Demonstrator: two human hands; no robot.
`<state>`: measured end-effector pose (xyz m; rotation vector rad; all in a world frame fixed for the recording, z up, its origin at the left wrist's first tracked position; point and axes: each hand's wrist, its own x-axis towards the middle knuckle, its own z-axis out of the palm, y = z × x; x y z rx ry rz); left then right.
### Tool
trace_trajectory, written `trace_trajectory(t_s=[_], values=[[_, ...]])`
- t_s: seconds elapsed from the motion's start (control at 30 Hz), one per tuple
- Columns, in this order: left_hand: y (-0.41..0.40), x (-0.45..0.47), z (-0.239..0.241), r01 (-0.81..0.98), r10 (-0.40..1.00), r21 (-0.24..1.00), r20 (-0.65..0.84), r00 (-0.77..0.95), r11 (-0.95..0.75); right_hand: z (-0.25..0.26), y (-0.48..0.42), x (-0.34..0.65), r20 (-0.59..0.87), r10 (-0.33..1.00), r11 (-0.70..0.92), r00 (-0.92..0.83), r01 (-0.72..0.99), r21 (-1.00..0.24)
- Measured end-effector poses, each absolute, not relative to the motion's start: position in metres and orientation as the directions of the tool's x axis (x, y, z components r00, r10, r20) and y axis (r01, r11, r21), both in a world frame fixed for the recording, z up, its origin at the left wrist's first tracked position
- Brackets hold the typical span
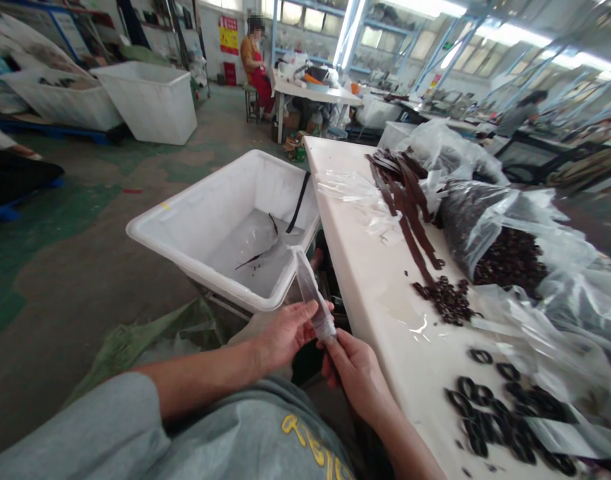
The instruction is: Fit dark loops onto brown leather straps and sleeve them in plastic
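Between my hands is a narrow clear plastic bag (309, 283), its loose end pointing up toward the bin. My left hand (290, 330) pinches it partway along, thumb on top. Lower down, my right hand (352, 370) grips the bag's gathered end. Whether anything lies inside the bag I cannot make out. To the right, on the white table (365, 293), lie dark brown strips (410, 220) and a heap of small brown loops (448, 300). Closer to me are several black rings (505, 413).
A white bin (185, 233) with a few dark scraps stands ahead to the left. A large clear bag (465, 213) full of brown pieces spills open on the table. Green sacking (155, 340) lies left of me. Seated farther off is a person (255, 63).
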<state>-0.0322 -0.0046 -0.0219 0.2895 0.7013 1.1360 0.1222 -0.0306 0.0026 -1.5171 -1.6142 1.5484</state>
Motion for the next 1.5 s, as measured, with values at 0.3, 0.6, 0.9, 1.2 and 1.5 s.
trace_trajectory(t_s=[0.3,0.6,0.9,1.2,1.5], values=[[-0.013,-0.02,-0.018,-0.662,0.888,0.592,-0.305,0.344,0.46,0.005,-0.037,0.13,-0.314,0.909,-0.182,-0.274,0.418,-0.89],[0.0,-0.021,-0.014,-0.693,0.901,0.586,-0.361,0.24,0.42,0.0,-0.051,0.141,-0.317,0.908,-0.172,-0.274,0.447,-0.878],[0.025,-0.028,0.005,-0.777,0.935,0.564,-0.345,0.085,0.279,0.011,-0.06,0.155,-0.33,0.91,-0.172,-0.252,0.495,-0.852],[-0.011,-0.009,0.012,-0.536,0.962,0.807,-0.135,0.239,0.246,0.03,-0.061,0.163,-0.31,0.929,-0.182,-0.2,0.482,-0.857],[0.022,-0.022,0.023,-0.385,0.984,0.908,-0.127,0.127,0.167,0.03,-0.075,0.177,-0.34,0.911,-0.202,-0.234,0.467,-0.861]])
